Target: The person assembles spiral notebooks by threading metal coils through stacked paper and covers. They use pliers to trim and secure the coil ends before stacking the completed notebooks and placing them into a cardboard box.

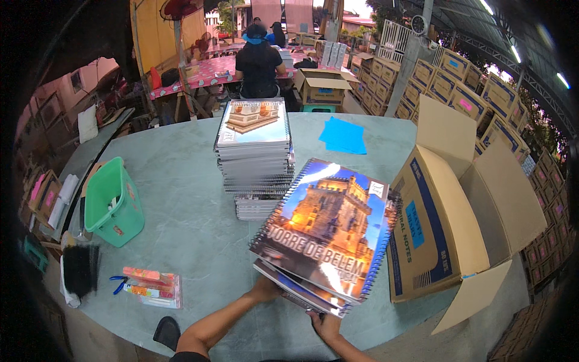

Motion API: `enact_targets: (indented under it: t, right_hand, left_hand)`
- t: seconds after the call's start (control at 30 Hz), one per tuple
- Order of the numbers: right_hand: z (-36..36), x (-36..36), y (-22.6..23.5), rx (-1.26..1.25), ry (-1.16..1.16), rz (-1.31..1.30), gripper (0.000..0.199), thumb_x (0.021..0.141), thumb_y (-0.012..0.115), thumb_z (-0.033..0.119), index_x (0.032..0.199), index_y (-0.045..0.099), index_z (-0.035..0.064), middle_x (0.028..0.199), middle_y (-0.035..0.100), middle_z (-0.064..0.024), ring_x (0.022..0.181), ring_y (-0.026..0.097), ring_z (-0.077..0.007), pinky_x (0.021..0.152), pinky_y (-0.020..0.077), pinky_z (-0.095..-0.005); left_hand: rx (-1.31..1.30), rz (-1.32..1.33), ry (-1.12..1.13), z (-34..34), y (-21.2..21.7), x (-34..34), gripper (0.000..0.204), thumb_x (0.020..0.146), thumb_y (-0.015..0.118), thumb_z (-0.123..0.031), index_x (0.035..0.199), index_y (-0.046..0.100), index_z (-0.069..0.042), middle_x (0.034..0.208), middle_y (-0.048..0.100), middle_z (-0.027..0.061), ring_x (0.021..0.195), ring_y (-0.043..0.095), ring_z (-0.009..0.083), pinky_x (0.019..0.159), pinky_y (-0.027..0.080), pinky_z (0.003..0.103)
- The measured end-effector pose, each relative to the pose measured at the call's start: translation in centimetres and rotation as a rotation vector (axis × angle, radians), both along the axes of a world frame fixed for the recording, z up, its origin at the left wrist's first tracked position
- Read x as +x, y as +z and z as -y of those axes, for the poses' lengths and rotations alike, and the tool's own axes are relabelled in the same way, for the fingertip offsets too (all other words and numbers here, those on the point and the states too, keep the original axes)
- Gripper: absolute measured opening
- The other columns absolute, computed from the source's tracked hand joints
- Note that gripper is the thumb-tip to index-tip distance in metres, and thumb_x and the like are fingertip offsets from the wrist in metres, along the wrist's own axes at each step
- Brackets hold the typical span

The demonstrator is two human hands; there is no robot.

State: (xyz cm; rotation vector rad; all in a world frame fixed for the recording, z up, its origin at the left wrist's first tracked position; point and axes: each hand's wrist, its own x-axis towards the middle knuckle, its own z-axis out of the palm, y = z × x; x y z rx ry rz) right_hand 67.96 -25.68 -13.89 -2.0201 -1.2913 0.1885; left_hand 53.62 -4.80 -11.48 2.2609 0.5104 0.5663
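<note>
Grasping spiral notebooks (pixel 329 226) over the surface (pixel 187 199), with the left hand (pixel 265 290) at their seven o'clock, partly hidden beneath, and the right hand (pixel 326 326) at six; having a notebook pile (pixel 254 163) between ten and eleven, blue sheets (pixel 342 136) at twelve, an open carton (pixel 431 229) at three.

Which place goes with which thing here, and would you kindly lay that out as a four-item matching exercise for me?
Things
1. Green plastic bin
2. Glossy rectangular spiral-bound notebooks, a tower pictured on top
3. Bright blue flat sheets
4. Nearest open brown cardboard box

Places
A. Near the far edge of the smooth grey-green table
B. At the table's right side
C. At the table's left edge
D. In the left hand and right hand

Pairs: 1-C, 2-D, 3-A, 4-B
</note>
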Motion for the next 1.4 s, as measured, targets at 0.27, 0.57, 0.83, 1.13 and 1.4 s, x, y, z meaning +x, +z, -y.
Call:
enact_targets:
  t: [0.27,0.57,0.83,1.13,1.4]
  right_hand:
    - [-2.4,7.3,3.4,0.061,-0.029,0.113,0.036,0.073,0.07,0.031,0.096,0.065,0.0039,0.096,0.064,-0.0172,0.103,0.052,-0.037,0.093,0.0321,-0.0481]
    - [-9.7,19.1,2.2,-0.07,0.115,0.168,0.051,0.067,0.077,0.028,0.103,0.059,-0.0029,0.105,0.054,-0.0234,0.102,0.048,-0.0398,0.09,0.0351,-0.0455]
    - [-16.8,23.5,2.9,-0.057,-0.065,0.095,0.052,0.065,0.077,0.018,0.105,0.05,-0.0027,0.09,0.059,-0.0228,0.089,0.055,-0.0419,0.077,0.0441,-0.0466]
    - [-14.4,17.6,0.3,0.157,-0.127,0.135,0.053,0.074,0.066,0.008,0.122,0.048,-0.0027,0.115,0.054,-0.0206,0.109,0.049,-0.0384,0.093,0.0383,-0.0434]
    - [4.9,10.3,22.9,0.006,0.526,-0.058,0.025,0.083,0.063,0.017,0.105,0.063,0.0055,0.099,0.065,-0.0131,0.089,0.062,-0.0281,0.078,0.0481,-0.0368]
  left_hand:
    - [-0.242,-0.031,0.139,-0.6,-1.0,7.5,0.063,0.056,0.081,-0.015,0.111,0.053,0.0,0.113,0.055,0.0209,0.109,0.05,0.0376,0.092,0.042,0.042]
    - [-0.299,0.146,0.385,-5.4,-3.4,15.8,0.073,0.05,0.083,-0.009,0.114,0.05,0.001,0.107,0.055,0.0235,0.101,0.05,0.0409,0.088,0.042,0.044]
    - [-0.153,0.128,0.476,-9.6,-3.4,20.6,0.076,0.054,0.083,-0.014,0.117,0.046,0.006,0.112,0.053,0.0225,0.107,0.047,0.0395,0.094,0.038,0.042]
    - [0.188,-0.154,0.489,-8.6,-1.6,19.7,0.066,0.076,0.067,-0.039,0.118,0.047,0.007,0.121,0.048,0.0245,0.113,0.043,0.0402,0.097,0.035,0.043]
    - [0.441,-0.381,0.222,1.5,-1.8,14.3,0.067,0.088,0.049,-0.048,0.135,0.038,-0.001,0.143,0.03,0.023,0.13,0.027,0.0393,0.107,0.018,0.051]
